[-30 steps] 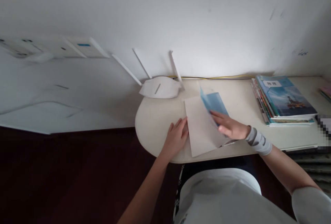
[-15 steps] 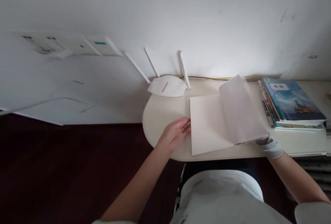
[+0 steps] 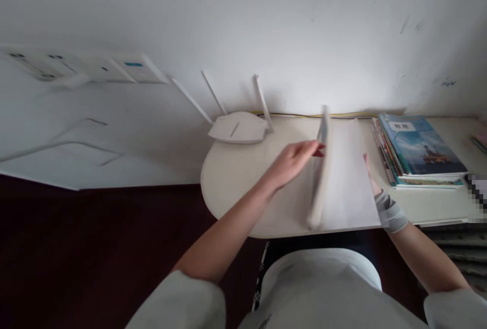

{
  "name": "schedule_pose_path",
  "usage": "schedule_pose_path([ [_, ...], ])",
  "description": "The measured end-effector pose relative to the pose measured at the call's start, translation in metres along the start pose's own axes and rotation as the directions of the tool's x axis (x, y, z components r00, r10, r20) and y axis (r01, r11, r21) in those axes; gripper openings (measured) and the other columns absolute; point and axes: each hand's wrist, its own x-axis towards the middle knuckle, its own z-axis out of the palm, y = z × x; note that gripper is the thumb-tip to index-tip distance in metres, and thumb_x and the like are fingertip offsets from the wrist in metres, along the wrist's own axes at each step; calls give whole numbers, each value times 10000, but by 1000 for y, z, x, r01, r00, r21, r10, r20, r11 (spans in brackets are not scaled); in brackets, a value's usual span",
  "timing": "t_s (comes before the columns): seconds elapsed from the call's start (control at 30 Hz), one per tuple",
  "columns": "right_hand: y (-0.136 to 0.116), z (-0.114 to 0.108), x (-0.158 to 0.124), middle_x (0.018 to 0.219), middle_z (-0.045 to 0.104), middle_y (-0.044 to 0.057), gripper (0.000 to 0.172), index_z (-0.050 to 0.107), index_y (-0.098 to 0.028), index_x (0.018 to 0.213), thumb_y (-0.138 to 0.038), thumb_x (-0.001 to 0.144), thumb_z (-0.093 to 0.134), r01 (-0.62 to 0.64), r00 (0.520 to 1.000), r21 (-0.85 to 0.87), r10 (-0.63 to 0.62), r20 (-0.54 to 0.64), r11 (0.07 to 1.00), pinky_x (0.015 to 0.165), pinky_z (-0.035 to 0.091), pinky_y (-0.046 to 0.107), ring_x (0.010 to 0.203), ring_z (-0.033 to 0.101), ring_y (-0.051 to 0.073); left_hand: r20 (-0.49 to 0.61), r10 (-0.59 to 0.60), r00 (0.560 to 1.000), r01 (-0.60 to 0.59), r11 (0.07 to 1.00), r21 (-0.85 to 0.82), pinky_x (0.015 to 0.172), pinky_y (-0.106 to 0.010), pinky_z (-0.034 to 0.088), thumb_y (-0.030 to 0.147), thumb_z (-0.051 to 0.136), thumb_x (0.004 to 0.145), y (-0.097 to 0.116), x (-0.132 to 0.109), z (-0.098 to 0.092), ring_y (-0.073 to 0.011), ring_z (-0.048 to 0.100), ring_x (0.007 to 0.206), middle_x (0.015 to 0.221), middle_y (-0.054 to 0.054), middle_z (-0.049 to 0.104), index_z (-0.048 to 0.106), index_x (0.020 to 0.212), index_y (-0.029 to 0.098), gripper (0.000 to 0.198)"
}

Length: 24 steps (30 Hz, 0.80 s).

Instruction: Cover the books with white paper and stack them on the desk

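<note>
A thin book (image 3: 322,182) stands nearly on edge near the middle of the tabletop, blurred, with a bluish face towards the left. My left hand (image 3: 297,159) reaches across from the left, its fingers closed on that upright part. To the right, a white sheet (image 3: 350,177) lies flat on the table against the book; I cannot tell whether it is a page or a loose cover. Beside the sheet's right edge is my right hand (image 3: 373,179), a finger stretched out along it and the rest hidden. A grey band wraps the right wrist.
A white router (image 3: 239,127) with three antennas sits at the back left of the rounded table (image 3: 224,177). A stack of books (image 3: 426,149) stands on the right. Yellow and black cables (image 3: 300,115) run along the wall. Sockets (image 3: 135,68) are at left.
My left hand has moved right and raised the left part of the book upright. The translucent sheet that was curled up at right now lies flat. My right hand shows at its edge.
</note>
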Motion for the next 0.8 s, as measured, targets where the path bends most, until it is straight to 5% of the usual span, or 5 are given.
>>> schedule_pose_path([
  [0.13,16,-6,-11,665,699,71,800,682,-133,923,-363,942,-85,-236,968,628,123,219,742,885,490,347,897,665,159,352,168,921,-240,956,171,1045,-349,293,469,322,907,4,0,35,-215,381,1278,1380,-91,443,455,1288,184,495],
  [0.27,44,1,-20,1083,658,110,620,533,-168,1224,-536,925,134,-483,873,776,162,459,405,896,478,386,1055,598,197,305,26,952,-192,827,529,1078,-502,187,523,321,892,-35,-9,36,-290,235,1354,1456,-106,327,350,1372,210,574],
  [0.43,49,5,-4,1384,373,213,776,262,-99,1406,-562,816,458,-408,893,597,439,102,690,980,378,496,1275,377,294,160,-173,972,-19,619,785,1050,-583,165,509,309,896,-90,-27,9,-339,146,1373,1477,-130,264,344,1379,185,582],
  [0.57,-9,-3,7,1379,389,183,564,398,-162,1353,-472,882,407,-3,996,293,-23,85,956,1035,279,532,1308,316,284,134,-201,970,1,560,828,1054,-575,162,505,301,894,-111,-45,5,-338,154,1371,1491,-117,226,305,1400,193,595],
  [0.8,-83,7,-10,1412,348,197,814,455,-133,1310,-730,764,365,414,791,241,-478,381,878,1006,183,636,1304,282,384,52,-151,987,32,504,863,1066,-565,135,529,299,885,-116,-67,16,-326,197,1363,1478,-120,261,297,1404,172,630],
])
